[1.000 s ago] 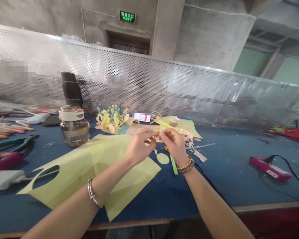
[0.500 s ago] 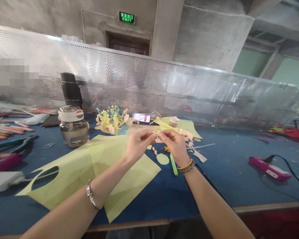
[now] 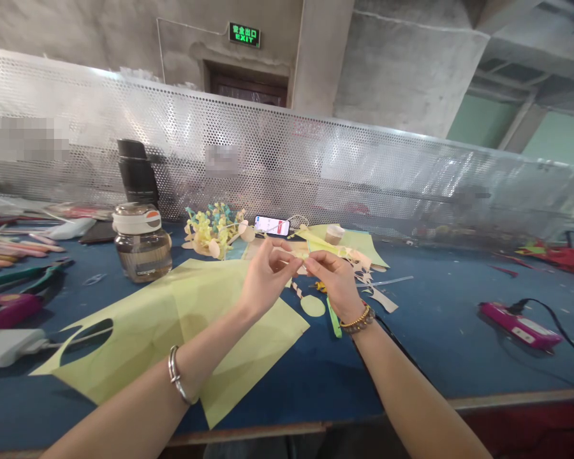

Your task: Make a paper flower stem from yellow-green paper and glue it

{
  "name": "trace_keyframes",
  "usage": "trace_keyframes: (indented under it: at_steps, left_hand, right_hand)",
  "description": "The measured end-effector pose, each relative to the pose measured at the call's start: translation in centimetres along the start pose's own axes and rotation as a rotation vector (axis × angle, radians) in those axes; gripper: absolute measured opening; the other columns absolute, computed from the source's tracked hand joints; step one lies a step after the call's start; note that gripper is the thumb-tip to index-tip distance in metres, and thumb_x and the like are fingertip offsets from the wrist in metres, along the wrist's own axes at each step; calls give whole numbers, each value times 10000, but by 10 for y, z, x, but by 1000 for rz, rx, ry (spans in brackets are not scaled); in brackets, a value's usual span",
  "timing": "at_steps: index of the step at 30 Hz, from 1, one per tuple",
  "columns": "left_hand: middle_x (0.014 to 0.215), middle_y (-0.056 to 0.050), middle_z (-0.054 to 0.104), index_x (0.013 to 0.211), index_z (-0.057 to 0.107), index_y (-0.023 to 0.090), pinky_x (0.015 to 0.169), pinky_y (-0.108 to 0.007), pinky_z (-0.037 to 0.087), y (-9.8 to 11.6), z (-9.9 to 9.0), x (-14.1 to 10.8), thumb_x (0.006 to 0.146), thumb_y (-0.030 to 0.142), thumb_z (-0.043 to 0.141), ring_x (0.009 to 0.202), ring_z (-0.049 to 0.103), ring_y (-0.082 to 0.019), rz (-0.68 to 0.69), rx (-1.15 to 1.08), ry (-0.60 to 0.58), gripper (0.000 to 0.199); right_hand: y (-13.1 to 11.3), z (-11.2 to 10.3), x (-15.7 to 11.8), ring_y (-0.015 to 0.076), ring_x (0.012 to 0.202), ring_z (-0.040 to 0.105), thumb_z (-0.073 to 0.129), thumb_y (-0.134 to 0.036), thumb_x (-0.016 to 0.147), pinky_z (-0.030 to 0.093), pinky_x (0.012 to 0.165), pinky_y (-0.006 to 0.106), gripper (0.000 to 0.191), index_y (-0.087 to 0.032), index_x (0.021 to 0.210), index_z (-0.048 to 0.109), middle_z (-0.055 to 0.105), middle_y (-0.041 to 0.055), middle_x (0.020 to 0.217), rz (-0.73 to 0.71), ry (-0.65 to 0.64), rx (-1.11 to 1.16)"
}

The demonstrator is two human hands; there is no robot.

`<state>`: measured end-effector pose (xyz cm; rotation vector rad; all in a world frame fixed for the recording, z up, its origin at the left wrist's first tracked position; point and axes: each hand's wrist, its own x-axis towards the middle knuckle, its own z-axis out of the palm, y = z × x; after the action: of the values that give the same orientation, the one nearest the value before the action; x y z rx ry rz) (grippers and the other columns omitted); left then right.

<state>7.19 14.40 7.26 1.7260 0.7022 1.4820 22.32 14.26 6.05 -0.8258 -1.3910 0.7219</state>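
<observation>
My left hand (image 3: 268,274) and my right hand (image 3: 335,280) meet above the middle of the table, thumbs and forefingers pinched close together. Whatever lies between the fingertips is too small to make out. Just below my hands are a pale yellow-green paper disc (image 3: 312,306) and a bright green utility knife (image 3: 333,320), the knife close to my right wrist. Large pale yellow sheets (image 3: 172,319) are spread under my left forearm; one has an oval cut out of it. Cut paper scraps (image 3: 381,298) lie beyond my right hand.
A bunch of yellow and teal paper flowers (image 3: 215,229) stands behind, near a propped phone (image 3: 272,225). A glass jar of liquid (image 3: 142,248) and black bottle (image 3: 138,173) are at left. A pink power strip (image 3: 520,325) lies right. A perforated metal screen (image 3: 277,159) borders the back.
My left fingers have lifted and curled away from the pinch, with the thumb tip still close to my right fingers. My right hand has shifted slightly; the things on the table stay put.
</observation>
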Motion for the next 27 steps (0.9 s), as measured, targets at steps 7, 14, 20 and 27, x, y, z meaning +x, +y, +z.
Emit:
trace_keyframes:
  at_steps: [7,14,20,27]
  left_hand:
    - [827,-6,663,897,554,221,551,-239,475,-5,1,-4,827,326,580,629,651,-128,82,312,62,129]
    - [819,-18,685,956,633,224,566,-246,485,-5,0,-2,826,315,573,652,650,-143,31,273,32,169]
    - [876,-48,699,928,669,190,579,-257,504,-5,1,0,783,342,623,673,657,-157,-48,174,47,214]
    - [891,-56,712,878,677,166,629,-257,516,-7,2,2,751,345,663,720,664,-160,-116,26,62,220]
  right_hand:
    - [0,4,-2,119,591,552,661,-372,744,480,604,264,184,-190,748,638,590,-10,649,52,25,-4]
    - [1,3,-1,115,590,544,653,-367,759,473,597,255,181,-187,751,636,595,-6,663,12,9,-51]
    - [0,3,-1,121,590,553,662,-378,753,491,572,247,195,-185,755,632,619,2,691,-33,23,-67]
    - [-2,3,-2,135,596,593,642,-413,774,520,577,262,218,-196,785,652,657,13,717,-35,23,-81]
